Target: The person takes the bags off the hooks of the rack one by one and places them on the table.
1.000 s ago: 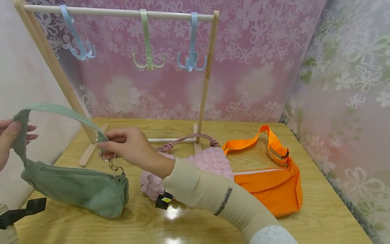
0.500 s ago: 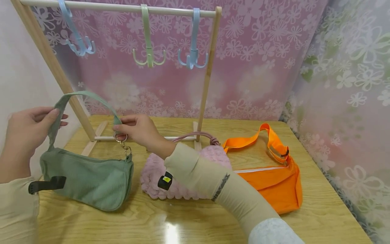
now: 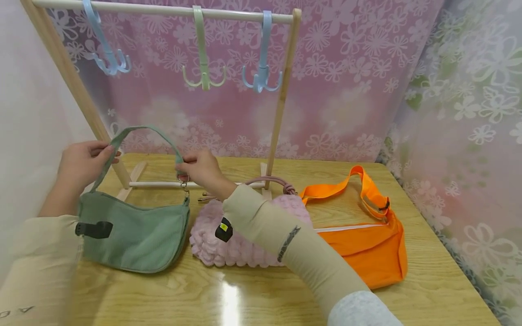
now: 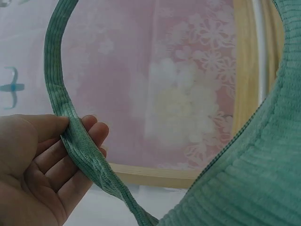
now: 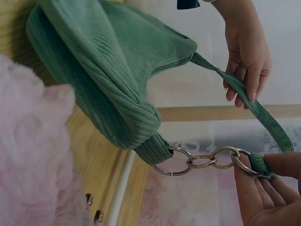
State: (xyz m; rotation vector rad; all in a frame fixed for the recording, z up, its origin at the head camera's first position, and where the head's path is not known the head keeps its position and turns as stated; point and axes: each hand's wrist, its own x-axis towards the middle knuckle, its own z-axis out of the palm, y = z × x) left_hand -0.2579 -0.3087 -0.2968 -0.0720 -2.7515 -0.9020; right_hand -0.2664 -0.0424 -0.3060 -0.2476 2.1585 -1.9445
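A green corduroy shoulder bag (image 3: pixel 138 235) hangs upright low over the left side of the table, its strap (image 3: pixel 147 128) arched above it. My left hand (image 3: pixel 83 163) pinches the strap's left side between thumb and fingers; the left wrist view shows the ribbed strap (image 4: pixel 70 120) crossing those fingers. On the other side, my right hand (image 3: pixel 204 170) pinches the strap's end beside a metal ring. In the right wrist view a short chain of metal rings (image 5: pixel 202 161) links that end to the bag's corner.
A pink puffy bag (image 3: pixel 248 231) lies mid-table, partly behind my right forearm. An orange bag (image 3: pixel 367 253) with its strap lies at the right. Behind stands a wooden rack, its white bar (image 3: pixel 163 10) carrying two blue hooks (image 3: pixel 261 59) and a green hook (image 3: pixel 201 54).
Both hands have moved right, and the left hand has risen. The green bag has come up and right from a slumped, tilted pose and now hangs more upright.
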